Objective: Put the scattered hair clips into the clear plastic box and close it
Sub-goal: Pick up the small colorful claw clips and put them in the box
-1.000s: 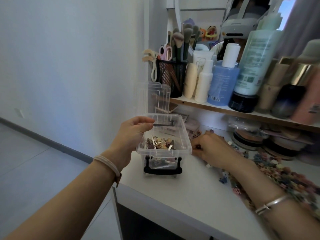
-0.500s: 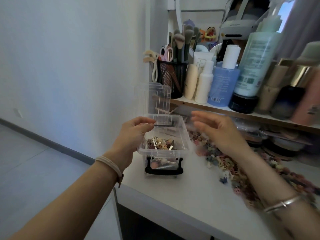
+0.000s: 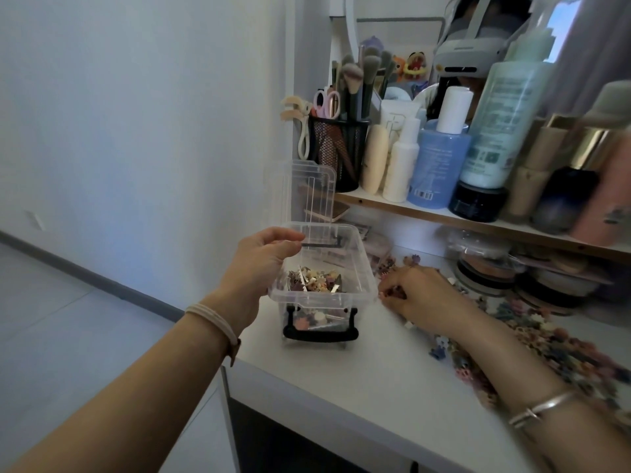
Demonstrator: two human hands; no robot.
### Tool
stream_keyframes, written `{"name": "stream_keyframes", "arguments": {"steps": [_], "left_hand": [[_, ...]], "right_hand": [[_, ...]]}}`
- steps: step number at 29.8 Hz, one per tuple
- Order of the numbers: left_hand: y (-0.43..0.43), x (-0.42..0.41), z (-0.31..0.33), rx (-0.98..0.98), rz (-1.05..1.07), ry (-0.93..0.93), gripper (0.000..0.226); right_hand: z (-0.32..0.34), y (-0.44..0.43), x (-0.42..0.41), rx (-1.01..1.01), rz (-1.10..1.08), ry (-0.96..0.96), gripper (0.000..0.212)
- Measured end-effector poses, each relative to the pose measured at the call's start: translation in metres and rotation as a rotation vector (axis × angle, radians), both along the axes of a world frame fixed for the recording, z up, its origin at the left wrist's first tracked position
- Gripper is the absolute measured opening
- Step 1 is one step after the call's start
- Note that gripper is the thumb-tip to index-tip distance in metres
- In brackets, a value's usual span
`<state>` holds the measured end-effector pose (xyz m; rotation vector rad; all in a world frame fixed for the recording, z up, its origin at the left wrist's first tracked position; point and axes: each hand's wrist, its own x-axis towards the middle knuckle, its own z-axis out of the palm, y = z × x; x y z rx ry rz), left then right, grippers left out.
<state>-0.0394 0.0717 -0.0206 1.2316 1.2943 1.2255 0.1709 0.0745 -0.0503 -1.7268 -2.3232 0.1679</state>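
Pinching clear plastic box [image 3: 362, 268], long axis away, left hand [image 3: 256, 268]; right hand [image 3: 421, 295] fingers curled on hair clips [image 3: 392, 292].

Black mesh brush holder [image 3: 338, 151], blue bottle [image 3: 438, 162], wooden shelf [image 3: 426, 215], white desk [image 3: 375, 377]

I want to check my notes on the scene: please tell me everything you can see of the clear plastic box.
The box is small, rectangular, of clear plastic, and stands upright near the left edge of the white table. Its clear lid is open and stands up at the back. A black handle hangs on the front wall. A small heap of hair clips lies inside. The left hand grips its left rim; the right hand is close by its right side.
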Motion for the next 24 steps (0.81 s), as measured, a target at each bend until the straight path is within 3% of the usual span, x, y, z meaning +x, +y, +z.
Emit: {"name": "stream_keyframes", "arguments": {"steps": [7, 8, 10, 12, 13, 16, 20, 24], "left_hand": [[-0.001, 0.0, 0.001, 0.001, 0.002, 0.005, 0.02], [-0.001, 0.001, 0.001, 0.0, 0.001, 0.005, 0.02], [-0.001, 0.001, 0.001, 0.001, 0.003, 0.001, 0.02], [-0.001, 0.0, 0.001, 0.0, 0.002, -0.001, 0.02], [-0.001, 0.0, 0.001, -0.002, 0.0, -0.002, 0.02], [-0.001, 0.001, 0.001, -0.001, 0.005, 0.005, 0.019], [0.0, 0.001, 0.001, 0.002, 0.001, 0.01, 0.019], [-0.001, 0.001, 0.001, 0.004, 0.0, 0.007, 0.021]], "right_hand": [[-0.001, 0.004, 0.003, 0.161, -0.021, 0.011, 0.017], [0.003, 0.002, 0.002, 0.238, -0.04, 0.124, 0.018], [0.016, -0.005, -0.008, 0.358, -0.045, 0.522, 0.016], [0.029, -0.017, -0.025, 0.326, 0.054, 0.853, 0.018], [0.032, -0.02, -0.033, 0.284, 0.115, 0.888, 0.021], [0.036, -0.025, -0.043, 0.092, 0.21, 0.713, 0.02], [0.038, -0.018, -0.014, 0.073, 0.045, 0.824, 0.021], [0.028, -0.009, 0.012, 0.026, -0.164, 0.304, 0.019]]}}
